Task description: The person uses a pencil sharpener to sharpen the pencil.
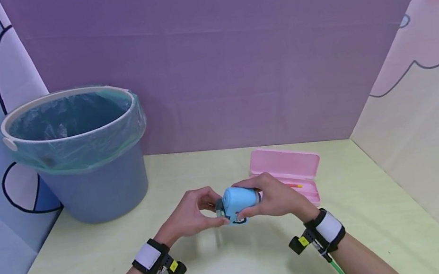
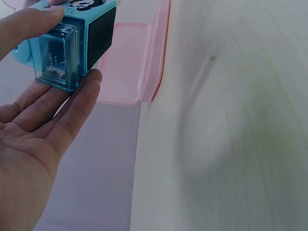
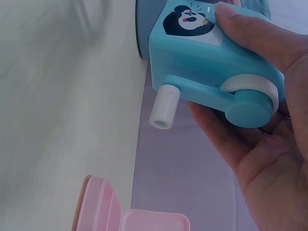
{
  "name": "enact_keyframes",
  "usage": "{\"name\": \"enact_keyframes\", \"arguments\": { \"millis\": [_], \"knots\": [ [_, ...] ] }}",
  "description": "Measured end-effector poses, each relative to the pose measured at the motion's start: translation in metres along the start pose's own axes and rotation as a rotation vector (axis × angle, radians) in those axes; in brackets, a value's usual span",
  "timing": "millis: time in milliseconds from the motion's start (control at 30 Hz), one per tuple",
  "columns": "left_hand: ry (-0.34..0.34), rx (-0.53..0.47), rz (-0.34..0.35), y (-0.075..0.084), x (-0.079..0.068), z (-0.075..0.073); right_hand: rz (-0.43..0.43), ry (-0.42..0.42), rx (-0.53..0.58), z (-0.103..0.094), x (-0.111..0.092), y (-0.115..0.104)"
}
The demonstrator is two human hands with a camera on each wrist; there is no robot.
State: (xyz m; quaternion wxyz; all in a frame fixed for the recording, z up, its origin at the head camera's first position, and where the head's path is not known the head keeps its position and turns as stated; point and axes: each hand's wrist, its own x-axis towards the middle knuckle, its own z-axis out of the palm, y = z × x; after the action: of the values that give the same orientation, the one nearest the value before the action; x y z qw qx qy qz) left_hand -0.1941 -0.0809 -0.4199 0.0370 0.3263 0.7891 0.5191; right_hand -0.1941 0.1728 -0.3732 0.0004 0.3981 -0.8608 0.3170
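A light-blue hand-crank pencil sharpener (image 1: 239,198) with a penguin-like cartoon sticker is held above the table between both hands. My right hand (image 1: 274,195) grips its body, thumb on the sticker side in the right wrist view. The crank (image 3: 202,91) with its white knob sticks out from one side there. My left hand (image 1: 194,210) pinches the clear blue shavings drawer (image 2: 57,60) at the other end, thumb on one side and fingers on the other. Whether the drawer is fully seated cannot be told.
Behind the right hand lies an opened pink pencil case (image 1: 286,162) with a small orange-tipped pencil (image 1: 294,185) inside. A large blue-grey bin (image 1: 98,185) lined with a green bag stands at the back left. A purple wall (image 1: 230,68) closes off the back of the table (image 1: 248,266).
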Motion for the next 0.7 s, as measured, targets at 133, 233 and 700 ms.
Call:
{"name": "enact_keyframes", "arguments": {
  "millis": [133,233,700],
  "knots": [
    [0.007,-0.009,-0.003,0.0013,-0.002,-0.0019,-0.001,0.008,0.004,0.0012,0.0022,0.0001],
    [0.013,-0.008,-0.005,0.0026,-0.0025,-0.0029,0.006,0.008,0.004,0.0011,0.0031,0.0001],
    [0.055,0.078,-0.035,0.0058,-0.0059,-0.0094,0.041,0.021,-0.001,0.0001,0.0046,0.0]
  ]
}}
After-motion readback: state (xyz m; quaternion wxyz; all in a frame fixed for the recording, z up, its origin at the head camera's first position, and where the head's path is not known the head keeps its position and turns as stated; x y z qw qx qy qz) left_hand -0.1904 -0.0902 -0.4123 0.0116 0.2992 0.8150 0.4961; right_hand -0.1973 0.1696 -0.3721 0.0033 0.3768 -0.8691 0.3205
